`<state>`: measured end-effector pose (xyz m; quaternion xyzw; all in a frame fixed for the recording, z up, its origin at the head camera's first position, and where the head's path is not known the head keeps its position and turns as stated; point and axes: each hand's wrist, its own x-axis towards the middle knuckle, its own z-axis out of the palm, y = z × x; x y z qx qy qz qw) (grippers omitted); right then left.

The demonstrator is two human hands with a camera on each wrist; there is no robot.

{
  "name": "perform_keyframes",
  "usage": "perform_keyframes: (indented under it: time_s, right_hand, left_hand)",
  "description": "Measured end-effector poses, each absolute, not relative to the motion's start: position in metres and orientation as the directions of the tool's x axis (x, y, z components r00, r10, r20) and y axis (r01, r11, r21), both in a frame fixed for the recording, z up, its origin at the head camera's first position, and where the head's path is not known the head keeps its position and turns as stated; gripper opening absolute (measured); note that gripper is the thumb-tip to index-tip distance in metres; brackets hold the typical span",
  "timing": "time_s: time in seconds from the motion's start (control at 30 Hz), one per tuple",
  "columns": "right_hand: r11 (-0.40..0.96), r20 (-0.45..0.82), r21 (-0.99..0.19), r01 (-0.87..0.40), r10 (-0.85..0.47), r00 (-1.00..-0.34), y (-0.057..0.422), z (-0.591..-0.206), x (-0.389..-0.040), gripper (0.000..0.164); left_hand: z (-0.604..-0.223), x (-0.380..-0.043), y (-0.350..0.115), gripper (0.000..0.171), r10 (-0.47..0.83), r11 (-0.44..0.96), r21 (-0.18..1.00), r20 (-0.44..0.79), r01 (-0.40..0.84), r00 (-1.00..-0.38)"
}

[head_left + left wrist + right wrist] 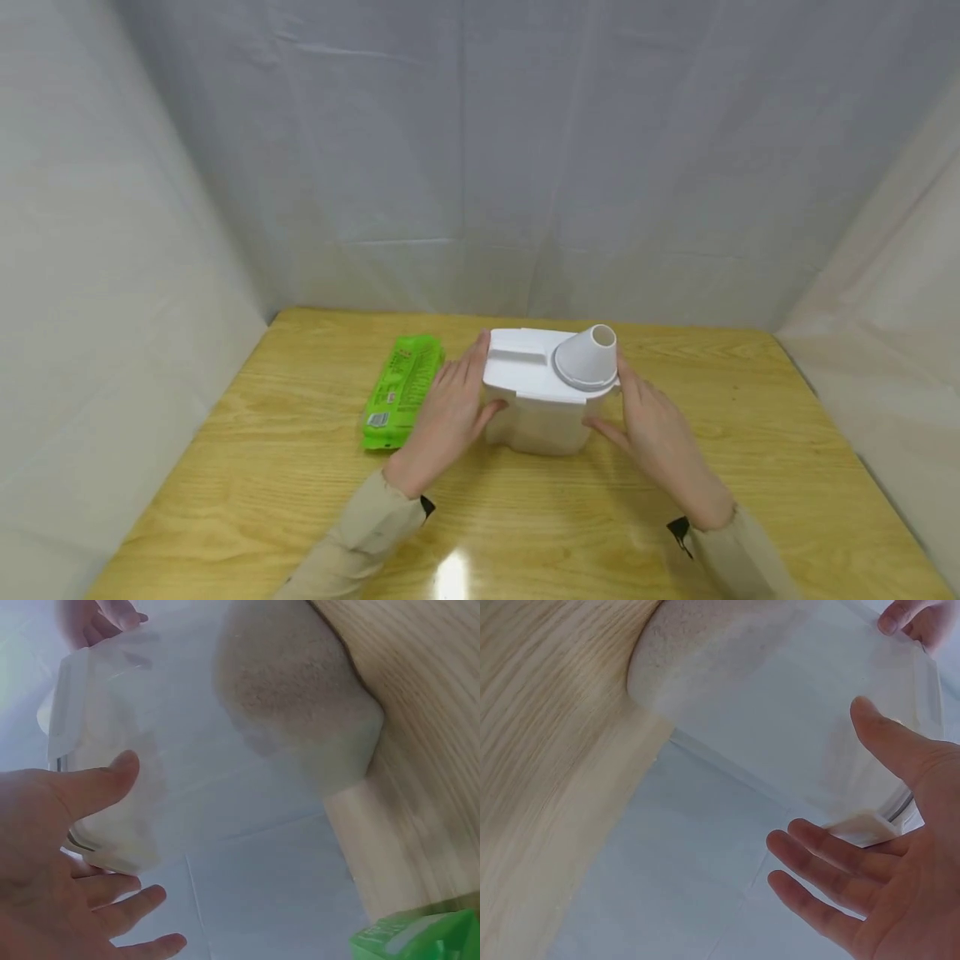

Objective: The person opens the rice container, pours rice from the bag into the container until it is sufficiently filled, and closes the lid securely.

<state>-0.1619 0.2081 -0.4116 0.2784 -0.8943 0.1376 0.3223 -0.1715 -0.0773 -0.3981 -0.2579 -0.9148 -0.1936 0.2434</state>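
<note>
A translucent plastic storage container (543, 429) stands upright on the table, with a white lid (525, 379) on top. From the lid's right end rises a white cone-shaped spout (587, 360), open at its tip. In the left wrist view, pale brown grains (289, 671) lie in the bottom of the container. My left hand (448, 404) holds its left end near the lid, thumb on the front wall. At the opposite end my right hand (660, 427) holds it likewise, thumb on the front and the other fingers spread beside the end. Some fingertips are hidden behind the lid's edge.
A green soft plastic pack (405, 387) with printed text and a barcode lies left of the container, close to my left hand. The wooden table (247, 483) ends at a grey-white cloth (465, 167) behind it, with more cloth at both sides.
</note>
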Motion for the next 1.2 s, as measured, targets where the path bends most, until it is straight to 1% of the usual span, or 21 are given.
perform_keyframes:
  time_s: [0.1, 0.27, 0.53, 0.67, 0.73, 0.9, 0.97, 1.2]
  right_hand:
    - [0.799, 0.664, -0.067, -0.597, -0.411, -0.625, 0.207, -0.412, -0.167, 0.114]
    - [0.810, 0.653, -0.093, -0.580, -0.390, -0.649, 0.206, -0.411, -0.176, 0.108]
    - [0.821, 0.608, -0.148, -0.552, -0.364, -0.705, 0.207, -0.409, -0.190, 0.105]
    - [0.819, 0.603, -0.159, -0.551, -0.362, -0.711, 0.207, -0.408, -0.198, 0.100]
    - [0.820, 0.591, -0.173, -0.546, -0.357, -0.723, 0.207, -0.407, -0.202, 0.099]
    - [0.824, 0.585, -0.173, -0.540, -0.354, -0.729, 0.206, -0.404, -0.213, 0.098]
    - [0.826, 0.590, -0.165, -0.539, -0.355, -0.725, 0.206, -0.405, -0.217, 0.098]
    - [0.841, 0.543, -0.204, -0.501, -0.329, -0.773, 0.204, -0.403, -0.231, 0.102]
  left_hand:
    - [-0.395, -0.174, -0.074, 0.099, 0.359, 0.809, 0.236, 0.525, 0.537, -0.772]
    - [-0.394, -0.179, -0.068, 0.100, 0.328, 0.843, 0.232, 0.492, 0.485, -0.806]
    - [-0.393, -0.189, -0.064, 0.098, 0.308, 0.859, 0.217, 0.504, 0.463, -0.807]
    - [-0.392, -0.197, -0.064, 0.096, 0.302, 0.866, 0.215, 0.495, 0.452, -0.815]
    - [-0.390, -0.201, -0.063, 0.095, 0.296, 0.868, 0.223, 0.486, 0.444, -0.823]
    - [-0.386, -0.210, -0.061, 0.092, 0.275, 0.871, 0.251, 0.463, 0.422, -0.843]
    - [-0.386, -0.214, -0.061, 0.090, 0.265, 0.873, 0.259, 0.460, 0.414, -0.847]
    - [-0.390, -0.228, -0.059, 0.084, 0.226, 0.873, 0.298, 0.454, 0.386, -0.862]
